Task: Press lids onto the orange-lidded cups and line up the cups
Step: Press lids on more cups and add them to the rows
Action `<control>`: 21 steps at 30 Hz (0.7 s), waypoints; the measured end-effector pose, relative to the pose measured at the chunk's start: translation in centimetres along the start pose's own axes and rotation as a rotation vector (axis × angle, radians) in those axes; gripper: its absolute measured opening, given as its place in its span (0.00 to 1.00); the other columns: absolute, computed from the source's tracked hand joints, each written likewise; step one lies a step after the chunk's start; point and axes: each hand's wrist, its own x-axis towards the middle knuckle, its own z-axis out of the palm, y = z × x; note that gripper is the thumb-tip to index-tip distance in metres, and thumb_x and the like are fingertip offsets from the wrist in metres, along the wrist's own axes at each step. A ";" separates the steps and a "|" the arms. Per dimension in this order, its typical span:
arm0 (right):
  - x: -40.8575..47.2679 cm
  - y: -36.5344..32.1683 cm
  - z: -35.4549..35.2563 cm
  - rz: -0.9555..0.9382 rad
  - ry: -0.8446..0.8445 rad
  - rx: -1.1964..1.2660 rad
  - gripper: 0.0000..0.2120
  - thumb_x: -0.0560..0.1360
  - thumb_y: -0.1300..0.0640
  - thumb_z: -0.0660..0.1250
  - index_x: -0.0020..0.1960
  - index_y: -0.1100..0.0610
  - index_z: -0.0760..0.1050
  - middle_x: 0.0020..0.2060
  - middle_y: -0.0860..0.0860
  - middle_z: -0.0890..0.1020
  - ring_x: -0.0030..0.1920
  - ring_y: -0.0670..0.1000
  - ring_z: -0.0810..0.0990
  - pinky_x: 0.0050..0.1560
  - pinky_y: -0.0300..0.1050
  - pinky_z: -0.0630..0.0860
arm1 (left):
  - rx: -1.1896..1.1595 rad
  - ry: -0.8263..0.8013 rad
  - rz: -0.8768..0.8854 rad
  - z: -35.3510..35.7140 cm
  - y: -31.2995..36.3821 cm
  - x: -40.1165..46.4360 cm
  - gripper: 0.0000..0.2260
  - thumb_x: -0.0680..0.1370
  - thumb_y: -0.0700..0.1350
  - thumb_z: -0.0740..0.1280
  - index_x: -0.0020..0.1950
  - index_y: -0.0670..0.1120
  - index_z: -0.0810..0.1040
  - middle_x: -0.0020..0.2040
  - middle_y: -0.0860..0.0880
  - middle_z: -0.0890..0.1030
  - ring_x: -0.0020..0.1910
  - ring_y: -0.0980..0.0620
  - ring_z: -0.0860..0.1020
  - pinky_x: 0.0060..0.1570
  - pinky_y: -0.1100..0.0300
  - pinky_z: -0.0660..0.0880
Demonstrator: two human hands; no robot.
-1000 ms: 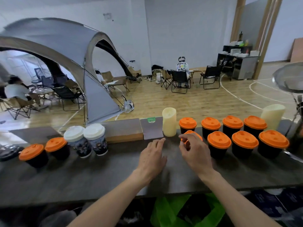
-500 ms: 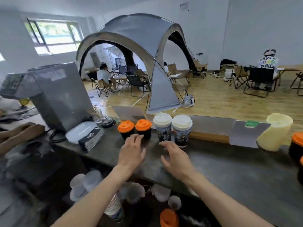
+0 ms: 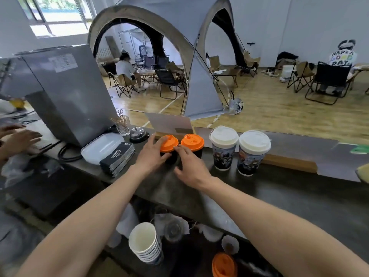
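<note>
Counter [image 3: 279, 200], far edge, left to right: machine housing [image 3: 65, 92]; lidded tray [image 3: 101, 146] with booklet stack [image 3: 117, 158] before it; call bell [image 3: 137, 133] and stir-stick glass [image 3: 122, 124] behind those; two short lidded cups [image 3: 169, 144] [image 3: 192, 142] touching; two tall lidded cups [image 3: 223, 148] [image 3: 253, 152] side by side. Card stand [image 3: 169, 122] behind the short cups. Stacked cups [image 3: 145, 244] on the shelf beneath the counter.

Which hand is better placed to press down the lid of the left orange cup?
Left. The left hand already wraps that cup, fingers at the lid rim; the right hand sits lower, between both cups.
</note>
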 end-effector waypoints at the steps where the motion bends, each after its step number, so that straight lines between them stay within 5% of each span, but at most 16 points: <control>1: 0.4 -0.1 0.2 0.003 -0.006 0.004 0.35 0.77 0.54 0.69 0.80 0.51 0.60 0.80 0.50 0.62 0.73 0.56 0.72 0.66 0.56 0.77 | -0.054 -0.019 0.000 0.2 -0.2 0.3 0.33 0.77 0.55 0.73 0.79 0.56 0.65 0.80 0.44 0.61 0.75 0.38 0.67 0.69 0.40 0.71; 5: 0.5 -0.1 0.5 0.013 -0.013 0.012 0.36 0.77 0.53 0.69 0.81 0.50 0.59 0.81 0.49 0.60 0.73 0.56 0.71 0.67 0.56 0.76 | -0.211 -0.009 -0.007 0.5 -0.6 -0.1 0.32 0.76 0.51 0.75 0.78 0.54 0.67 0.73 0.43 0.71 0.72 0.42 0.72 0.71 0.47 0.70; 13: -5.7 1.8 -2.1 -0.094 0.097 0.116 0.33 0.78 0.52 0.69 0.79 0.46 0.59 0.80 0.43 0.60 0.75 0.48 0.69 0.72 0.48 0.71 | -0.228 0.128 0.067 -0.7 4.3 -9.7 0.29 0.75 0.55 0.75 0.75 0.55 0.70 0.66 0.48 0.71 0.60 0.45 0.78 0.58 0.49 0.78; 18: -14.1 6.7 -6.8 0.026 0.303 0.192 0.27 0.79 0.58 0.69 0.76 0.50 0.67 0.75 0.42 0.69 0.74 0.38 0.67 0.73 0.34 0.65 | -0.306 0.053 0.237 2.2 13.7 -13.1 0.29 0.78 0.59 0.71 0.77 0.59 0.65 0.72 0.50 0.65 0.67 0.46 0.74 0.64 0.51 0.77; 21: -20.2 10.3 -10.7 0.120 0.471 0.223 0.21 0.80 0.61 0.67 0.72 0.53 0.71 0.70 0.46 0.75 0.68 0.35 0.71 0.60 0.24 0.69 | -0.341 -0.002 0.420 4.8 20.6 -14.8 0.29 0.80 0.59 0.66 0.80 0.59 0.60 0.80 0.52 0.58 0.77 0.48 0.65 0.72 0.50 0.71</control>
